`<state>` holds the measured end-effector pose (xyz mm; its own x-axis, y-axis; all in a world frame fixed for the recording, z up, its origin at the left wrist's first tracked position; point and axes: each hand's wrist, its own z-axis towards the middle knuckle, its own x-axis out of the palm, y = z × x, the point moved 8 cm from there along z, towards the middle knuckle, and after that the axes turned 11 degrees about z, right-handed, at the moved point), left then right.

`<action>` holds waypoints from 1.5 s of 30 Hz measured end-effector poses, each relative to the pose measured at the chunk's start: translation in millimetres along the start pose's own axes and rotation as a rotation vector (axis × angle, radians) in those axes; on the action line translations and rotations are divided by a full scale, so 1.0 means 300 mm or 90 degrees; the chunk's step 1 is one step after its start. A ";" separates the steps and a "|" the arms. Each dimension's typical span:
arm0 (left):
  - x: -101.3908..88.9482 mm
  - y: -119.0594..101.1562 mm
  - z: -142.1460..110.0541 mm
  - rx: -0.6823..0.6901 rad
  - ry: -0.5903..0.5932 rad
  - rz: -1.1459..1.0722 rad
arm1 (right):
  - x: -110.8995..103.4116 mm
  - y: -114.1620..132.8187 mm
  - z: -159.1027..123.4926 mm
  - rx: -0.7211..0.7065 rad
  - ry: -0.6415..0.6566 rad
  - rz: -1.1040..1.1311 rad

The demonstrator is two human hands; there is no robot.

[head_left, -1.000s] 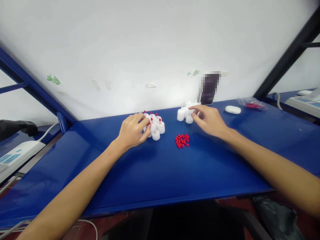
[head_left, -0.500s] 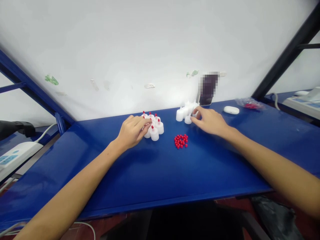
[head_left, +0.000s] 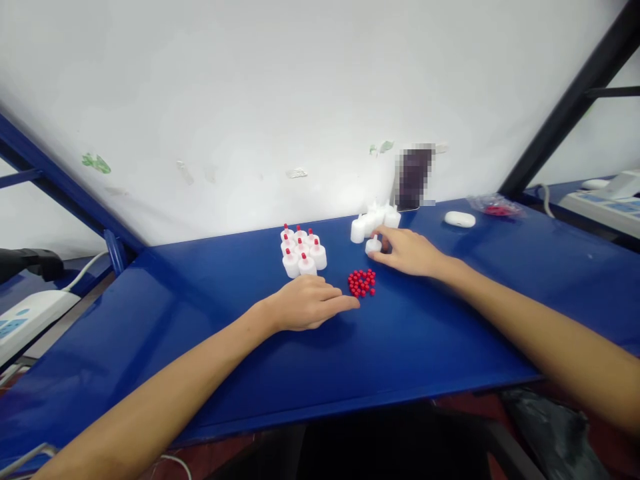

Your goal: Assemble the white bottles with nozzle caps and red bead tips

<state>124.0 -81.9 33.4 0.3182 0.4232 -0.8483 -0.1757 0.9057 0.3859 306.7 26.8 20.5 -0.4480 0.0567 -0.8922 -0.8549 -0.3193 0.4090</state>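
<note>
Fingers [head_left: 344,304] of left hand [head_left: 311,304] extend near red caps [head_left: 361,283].

Between the forearms [head_left: 185,383], the tabletop's [head_left: 375,353] front edge lies open; toward the back edge, red-tipped bottles [head_left: 302,250], red caps [head_left: 363,285] and plain bottles [head_left: 370,224] block passage.

White oval case [head_left: 459,219] near clear bag [head_left: 497,206], power strip [head_left: 37,320], pale wall [head_left: 240,87]
</note>
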 end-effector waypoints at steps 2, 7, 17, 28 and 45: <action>0.014 0.012 -0.006 -0.004 -0.002 -0.003 | 0.010 0.007 0.001 -0.016 0.001 -0.011; 0.005 0.027 -0.009 -0.050 -0.053 -0.036 | 0.014 0.009 0.002 -0.014 -0.017 -0.003; 0.083 0.063 -0.010 -0.288 0.130 -0.203 | -0.060 0.032 -0.013 0.000 -0.159 0.019; 0.088 0.058 -0.017 -0.271 0.117 -0.252 | -0.047 0.059 -0.020 -0.044 -0.175 0.107; 0.024 0.087 -0.029 -0.287 -0.048 -0.443 | -0.044 0.138 -0.053 -0.251 -0.203 0.229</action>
<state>113.6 -55.4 34.2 0.5509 -0.2143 -0.8066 -0.2666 0.8707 -0.4133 281.5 -2.1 46.2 -0.7977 0.1409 -0.5863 -0.5025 -0.6929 0.5171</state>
